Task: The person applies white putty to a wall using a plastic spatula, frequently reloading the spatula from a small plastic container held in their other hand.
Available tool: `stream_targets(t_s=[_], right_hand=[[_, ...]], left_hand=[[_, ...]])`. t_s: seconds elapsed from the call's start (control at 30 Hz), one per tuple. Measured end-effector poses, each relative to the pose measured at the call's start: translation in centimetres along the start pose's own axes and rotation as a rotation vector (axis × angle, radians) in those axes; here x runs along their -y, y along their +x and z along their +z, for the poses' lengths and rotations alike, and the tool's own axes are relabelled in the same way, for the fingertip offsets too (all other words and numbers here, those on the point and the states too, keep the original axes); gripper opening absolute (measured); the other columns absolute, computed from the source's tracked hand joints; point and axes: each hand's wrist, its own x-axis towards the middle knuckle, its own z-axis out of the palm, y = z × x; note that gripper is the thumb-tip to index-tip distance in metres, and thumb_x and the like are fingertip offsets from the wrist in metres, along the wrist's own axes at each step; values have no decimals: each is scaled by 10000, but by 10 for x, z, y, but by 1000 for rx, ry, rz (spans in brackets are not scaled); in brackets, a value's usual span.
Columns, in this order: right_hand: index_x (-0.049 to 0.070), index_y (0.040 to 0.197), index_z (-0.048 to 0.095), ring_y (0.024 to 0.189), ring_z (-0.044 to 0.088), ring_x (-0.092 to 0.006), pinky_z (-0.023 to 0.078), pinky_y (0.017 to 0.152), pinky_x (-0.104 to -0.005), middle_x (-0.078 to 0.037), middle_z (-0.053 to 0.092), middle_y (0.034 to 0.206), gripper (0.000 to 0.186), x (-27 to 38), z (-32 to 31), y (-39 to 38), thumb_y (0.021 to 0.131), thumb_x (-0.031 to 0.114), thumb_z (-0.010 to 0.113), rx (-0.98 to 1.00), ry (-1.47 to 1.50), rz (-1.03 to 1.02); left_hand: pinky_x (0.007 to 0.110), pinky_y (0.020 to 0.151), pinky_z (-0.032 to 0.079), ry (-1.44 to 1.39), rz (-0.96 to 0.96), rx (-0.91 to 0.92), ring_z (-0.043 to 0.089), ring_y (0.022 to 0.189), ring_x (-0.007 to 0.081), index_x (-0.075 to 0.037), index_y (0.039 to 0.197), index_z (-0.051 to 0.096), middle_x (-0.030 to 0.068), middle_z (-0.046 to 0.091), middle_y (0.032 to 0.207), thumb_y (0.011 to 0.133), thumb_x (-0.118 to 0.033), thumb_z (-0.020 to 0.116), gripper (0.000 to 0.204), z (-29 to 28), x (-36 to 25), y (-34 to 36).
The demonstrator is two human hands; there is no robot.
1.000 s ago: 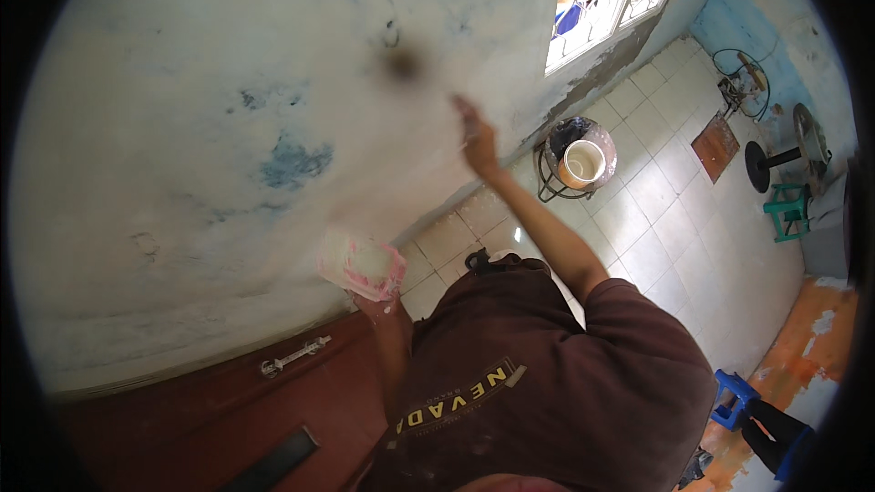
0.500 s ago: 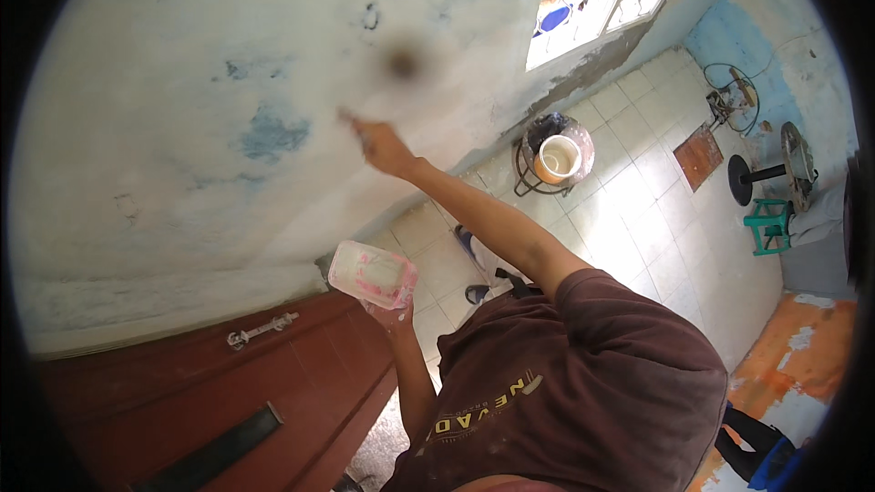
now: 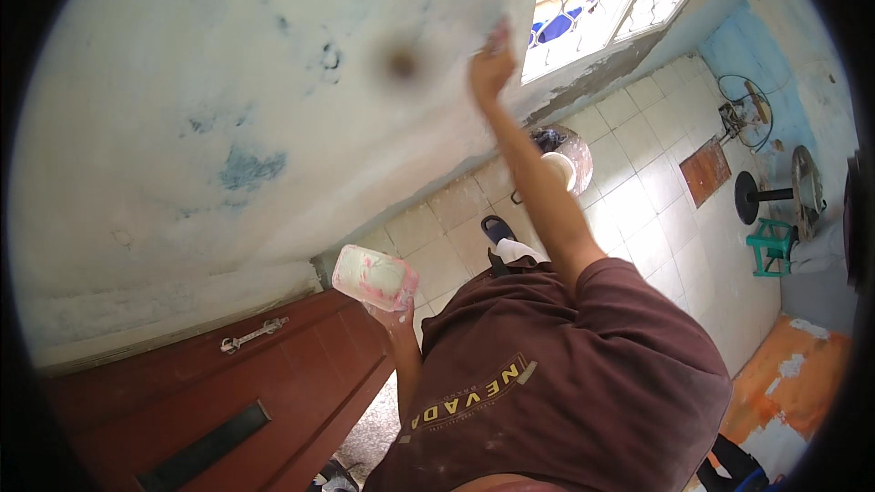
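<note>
My left hand (image 3: 394,317), smeared with pale paste, is closed on a shallow plastic tub (image 3: 375,279) and supports it from below. The tub is whitish with pink smears, and pale paste lies inside. My right arm reaches out to the patchy pale wall (image 3: 182,64). Near the window's edge, my right hand (image 3: 493,73) is closed around something small and pinkish that blur hides. Bluish stains (image 3: 251,169) mark the wall to the left of that hand.
A window with a wavy grille (image 3: 583,5) is at upper right. Behind my right forearm, a white bucket (image 3: 565,169) sits on a round stand. A red-brown door (image 3: 310,355) fills the lower left. Further right are a green stool (image 3: 772,248) and a black round-based stand (image 3: 747,198).
My right hand has swept right along the wall toward the window, and its forearm now partly covers the bucket. The left hand still holds the tub. The view has shifted slightly.
</note>
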Motion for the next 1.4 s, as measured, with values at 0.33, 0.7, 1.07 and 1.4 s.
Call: stream_targets(t_s=[0.33, 0.7, 1.07, 1.4], right_hand=[[56, 1440, 528, 1171, 653, -381, 561, 930, -393, -201, 641, 1333, 719, 54, -12, -142, 746, -133, 562, 872, 519, -492], [48, 1500, 479, 706, 667, -370, 523, 616, -407, -256, 676, 1205, 450, -28, -12, 23, 1058, 134, 476, 45, -23, -256], [-28, 1353, 600, 1162, 679, -326, 524, 977, -391, -222, 669, 1285, 362, -53, -90, 21, 1017, 28, 478, 380, 213, -162], [12, 1327, 616, 1001, 712, -417, 562, 820, -435, -245, 722, 1098, 326, -28, -69, 84, 1039, 83, 481, 136, -20, -49]], left_hand=[[602, 1033, 486, -193, -18, -111, 567, 1269, 365, -132, 1430, 502, 128, 566, 1412, 980, -431, 555, 543, 80, 9, 71], [631, 1053, 460, -1338, -472, -205, 547, 1300, 372, -155, 1421, 541, 105, 565, 1435, 976, -522, 495, 579, 119, 7, 107], [608, 1097, 429, -1365, -397, -112, 517, 1335, 362, -139, 1470, 478, 126, 521, 1484, 1031, -518, 397, 586, 128, 2, 103], [622, 1063, 456, -1319, -453, -154, 555, 1289, 380, -148, 1390, 577, 107, 596, 1401, 969, -504, 537, 553, 125, 5, 85]])
